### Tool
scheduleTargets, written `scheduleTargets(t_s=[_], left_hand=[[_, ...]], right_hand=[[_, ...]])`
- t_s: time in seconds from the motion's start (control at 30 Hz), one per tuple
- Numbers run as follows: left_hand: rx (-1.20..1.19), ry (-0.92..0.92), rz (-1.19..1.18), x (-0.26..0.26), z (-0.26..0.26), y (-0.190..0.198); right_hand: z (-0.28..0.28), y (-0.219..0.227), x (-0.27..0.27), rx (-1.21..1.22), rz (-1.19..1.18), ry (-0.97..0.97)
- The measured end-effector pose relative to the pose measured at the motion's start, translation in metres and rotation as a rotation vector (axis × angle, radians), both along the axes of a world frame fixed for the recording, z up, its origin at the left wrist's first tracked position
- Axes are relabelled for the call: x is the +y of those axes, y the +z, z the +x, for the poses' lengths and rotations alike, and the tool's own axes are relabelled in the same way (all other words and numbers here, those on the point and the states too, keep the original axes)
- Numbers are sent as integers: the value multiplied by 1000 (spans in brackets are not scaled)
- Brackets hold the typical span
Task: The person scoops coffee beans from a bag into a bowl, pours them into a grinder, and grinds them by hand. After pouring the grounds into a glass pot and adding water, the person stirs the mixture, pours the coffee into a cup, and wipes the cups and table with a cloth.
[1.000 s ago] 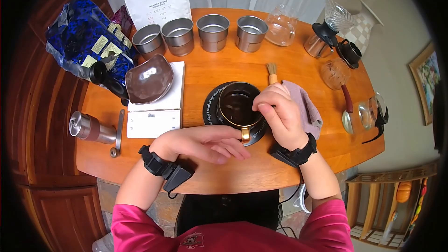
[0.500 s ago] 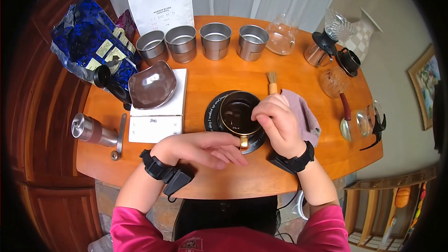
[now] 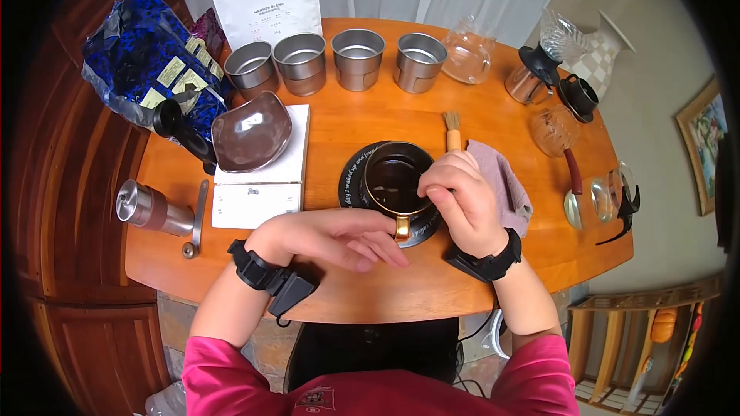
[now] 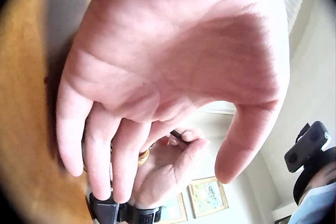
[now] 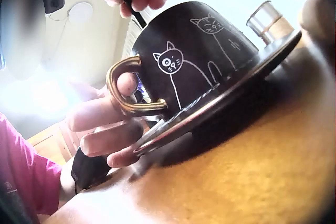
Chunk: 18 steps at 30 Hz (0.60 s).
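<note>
A black cup with white cat drawings and a gold handle stands on a black saucer with white lettering. Dark liquid shows inside it. My right hand is above the cup's right rim, pinching a thin dark stick that slants down to the rim; its lower end is hidden. My left hand lies stretched out in front of the cup, fingers relaxed and apart, palm bare in the left wrist view. Its fingers are right beside the gold handle, gripping nothing.
Left of the cup, a brown dish sits on a white scale, near a hand grinder. Several metal cups line the back. A brush and a mauve cloth lie right, with glassware beyond.
Both hands keep almost the same pose at the cup, the right still pinching at its rim. The head view has shifted slightly down and back up.
</note>
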<state>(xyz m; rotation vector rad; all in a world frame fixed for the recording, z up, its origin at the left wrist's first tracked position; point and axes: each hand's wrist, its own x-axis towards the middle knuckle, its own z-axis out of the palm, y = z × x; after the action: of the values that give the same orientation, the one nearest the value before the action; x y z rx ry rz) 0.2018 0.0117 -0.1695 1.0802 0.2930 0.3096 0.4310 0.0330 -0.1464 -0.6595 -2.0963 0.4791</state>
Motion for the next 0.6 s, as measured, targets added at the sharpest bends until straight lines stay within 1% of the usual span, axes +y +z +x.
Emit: scheduleTargets(t_s=[0.17, 0.27, 0.3, 0.4, 0.5, 0.6], left_hand=[[20, 1, -4, 2, -4, -1], [1, -3, -20, 2, -4, -4], [-4, -8, -24, 1, -2, -3], [-29, -7, -57, -1, 2, -3], [-29, -7, -67, -2, 3, -4], [20, -16, -44, -1, 2, 1]], right_hand=[[1, -1, 6, -67, 96, -223], [7, 3, 3, -29, 82, -242], [9, 4, 2, -12, 72, -208], [8, 2, 1, 105, -86, -5], [2, -1, 2, 82, -87, 0], [1, -5, 6, 43, -24, -133]])
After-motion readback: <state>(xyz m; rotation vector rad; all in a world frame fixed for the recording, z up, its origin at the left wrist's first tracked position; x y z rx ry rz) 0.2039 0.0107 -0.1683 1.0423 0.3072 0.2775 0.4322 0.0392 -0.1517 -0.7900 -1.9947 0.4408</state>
